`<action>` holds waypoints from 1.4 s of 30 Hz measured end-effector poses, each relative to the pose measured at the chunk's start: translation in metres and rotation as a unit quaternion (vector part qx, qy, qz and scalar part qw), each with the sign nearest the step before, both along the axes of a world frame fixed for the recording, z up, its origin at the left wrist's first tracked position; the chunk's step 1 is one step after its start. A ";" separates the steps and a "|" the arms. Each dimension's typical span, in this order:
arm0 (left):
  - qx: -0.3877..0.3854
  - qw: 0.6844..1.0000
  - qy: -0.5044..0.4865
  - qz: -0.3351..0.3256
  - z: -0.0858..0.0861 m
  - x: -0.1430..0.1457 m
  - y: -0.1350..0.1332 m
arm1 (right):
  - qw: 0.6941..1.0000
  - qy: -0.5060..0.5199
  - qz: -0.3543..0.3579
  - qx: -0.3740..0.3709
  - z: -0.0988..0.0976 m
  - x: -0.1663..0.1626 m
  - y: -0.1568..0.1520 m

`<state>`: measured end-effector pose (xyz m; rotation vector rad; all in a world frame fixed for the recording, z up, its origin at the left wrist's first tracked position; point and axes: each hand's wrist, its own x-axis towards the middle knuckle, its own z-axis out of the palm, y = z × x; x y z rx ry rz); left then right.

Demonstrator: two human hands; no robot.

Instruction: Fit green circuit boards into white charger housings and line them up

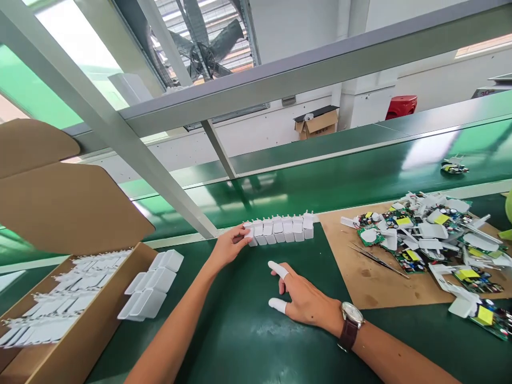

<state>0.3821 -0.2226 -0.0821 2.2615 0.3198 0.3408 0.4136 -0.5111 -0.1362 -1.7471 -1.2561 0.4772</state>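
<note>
A row of several white plastic charger shells (282,229) stands on the green table (248,330) by the conveyor's edge. My left hand (231,244) touches the row's left end, fingers curled against the first shell. My right hand (301,297) rests flat on the table just below the row, holding nothing; white finger cots cover two fingertips and a watch (351,322) with a brown strap sits on the wrist.
An open cardboard box (86,325) of white shells stands at the left, with more white shells (154,282) lying beside it. At the right a brown board (384,282) carries a pile of circuit boards and white parts (436,240) and tweezers (378,260). A green conveyor belt (360,176) runs behind.
</note>
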 end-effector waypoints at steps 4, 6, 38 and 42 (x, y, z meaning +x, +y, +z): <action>0.017 1.000 -0.023 -0.008 -0.001 -0.012 -0.015 | 1.000 -0.011 0.008 0.023 -0.009 -0.002 -0.002; 0.070 0.997 -0.033 -0.003 0.005 -0.032 -0.014 | 0.999 -0.012 0.008 0.031 -0.016 -0.004 -0.004; 0.240 0.955 -0.150 -0.093 -0.022 -0.055 -0.078 | 0.860 -0.340 -0.296 -0.241 0.056 0.153 -0.090; 0.239 0.955 -0.142 -0.104 -0.038 -0.067 -0.077 | 0.862 -0.335 -0.301 -0.231 0.049 0.165 -0.089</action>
